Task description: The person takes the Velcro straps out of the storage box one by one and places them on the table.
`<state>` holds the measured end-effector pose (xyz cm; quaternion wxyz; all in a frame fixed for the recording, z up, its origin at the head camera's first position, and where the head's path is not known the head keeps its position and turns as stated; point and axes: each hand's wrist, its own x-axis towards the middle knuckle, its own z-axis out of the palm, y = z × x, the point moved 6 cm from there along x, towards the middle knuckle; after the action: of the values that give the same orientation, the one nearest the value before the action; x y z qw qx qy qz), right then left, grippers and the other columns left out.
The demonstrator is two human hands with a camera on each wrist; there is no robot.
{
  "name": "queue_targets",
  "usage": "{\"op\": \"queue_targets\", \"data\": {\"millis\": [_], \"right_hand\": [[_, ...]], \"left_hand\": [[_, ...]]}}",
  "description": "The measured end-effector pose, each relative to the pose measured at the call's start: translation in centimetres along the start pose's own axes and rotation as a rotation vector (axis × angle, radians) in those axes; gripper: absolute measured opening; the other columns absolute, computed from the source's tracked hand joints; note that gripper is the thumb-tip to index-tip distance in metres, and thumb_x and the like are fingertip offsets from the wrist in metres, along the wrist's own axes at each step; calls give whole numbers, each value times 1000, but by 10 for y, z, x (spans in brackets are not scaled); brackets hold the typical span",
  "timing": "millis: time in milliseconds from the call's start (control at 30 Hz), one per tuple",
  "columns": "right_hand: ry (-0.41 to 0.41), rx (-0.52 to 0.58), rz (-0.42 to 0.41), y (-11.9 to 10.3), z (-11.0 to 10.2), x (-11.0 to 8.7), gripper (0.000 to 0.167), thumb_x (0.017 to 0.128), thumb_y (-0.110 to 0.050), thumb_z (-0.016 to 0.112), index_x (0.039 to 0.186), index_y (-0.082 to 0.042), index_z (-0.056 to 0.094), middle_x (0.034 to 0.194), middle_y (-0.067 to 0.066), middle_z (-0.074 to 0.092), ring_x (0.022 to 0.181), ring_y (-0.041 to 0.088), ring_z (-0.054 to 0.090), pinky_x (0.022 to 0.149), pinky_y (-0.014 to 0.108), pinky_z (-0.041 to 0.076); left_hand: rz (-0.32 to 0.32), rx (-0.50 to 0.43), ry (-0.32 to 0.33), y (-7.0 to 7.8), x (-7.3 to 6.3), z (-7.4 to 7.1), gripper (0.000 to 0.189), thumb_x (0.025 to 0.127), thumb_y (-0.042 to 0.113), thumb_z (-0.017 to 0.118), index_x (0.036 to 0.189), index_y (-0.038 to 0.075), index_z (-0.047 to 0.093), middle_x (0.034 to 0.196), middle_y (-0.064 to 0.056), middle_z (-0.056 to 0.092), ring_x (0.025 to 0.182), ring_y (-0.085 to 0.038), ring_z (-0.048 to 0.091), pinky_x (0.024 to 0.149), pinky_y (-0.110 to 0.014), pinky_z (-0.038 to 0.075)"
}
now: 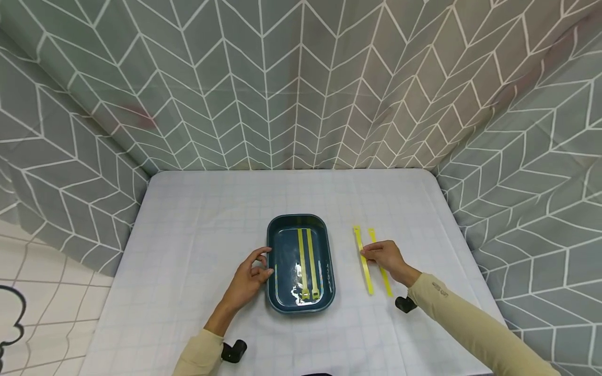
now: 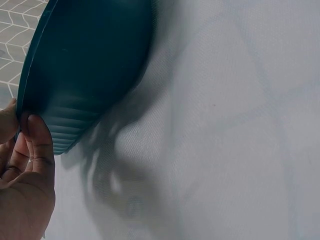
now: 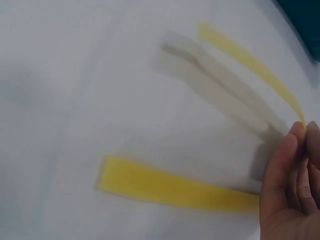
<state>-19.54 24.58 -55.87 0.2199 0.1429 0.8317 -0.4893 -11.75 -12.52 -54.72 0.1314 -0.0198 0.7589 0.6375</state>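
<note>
My left hand pinches the left rim of a dark teal tray, thumb and fingers on its edge; the left wrist view shows the tray's ribbed outer wall. Two yellow cable ties lie side by side inside it, their wider heads toward me. To the right of the tray, my right hand pinches another yellow cable tie near its middle. In the right wrist view that tie bows above the cloth and casts a shadow. Another cable tie lies flat under the right hand.
A white cloth with a faint grid covers the table. Grey patterned curtains hang behind and at both sides. Black wrist devices sit at both sleeves.
</note>
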Motion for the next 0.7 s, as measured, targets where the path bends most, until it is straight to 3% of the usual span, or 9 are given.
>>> {"op": "queue_targets", "data": {"millis": [367, 700], "right_hand": [[32, -45, 5, 4, -4, -2, 26, 90, -10, 75, 108, 8, 71, 90, 11, 76, 69, 9, 68, 67, 26, 57], [52, -129, -66, 2, -5, 0, 21, 88, -7, 75, 102, 9, 73, 89, 17, 75, 66, 12, 69, 64, 28, 58]], "left_hand": [[-6, 1, 2, -1, 1, 0, 54, 93, -2, 65, 143, 9, 48, 112, -14, 45, 63, -8, 51, 64, -20, 41], [-7, 9, 2, 0, 1, 0, 54, 93, -3, 65, 143, 9, 47, 112, -14, 45, 64, -8, 52, 64, -21, 41]]}}
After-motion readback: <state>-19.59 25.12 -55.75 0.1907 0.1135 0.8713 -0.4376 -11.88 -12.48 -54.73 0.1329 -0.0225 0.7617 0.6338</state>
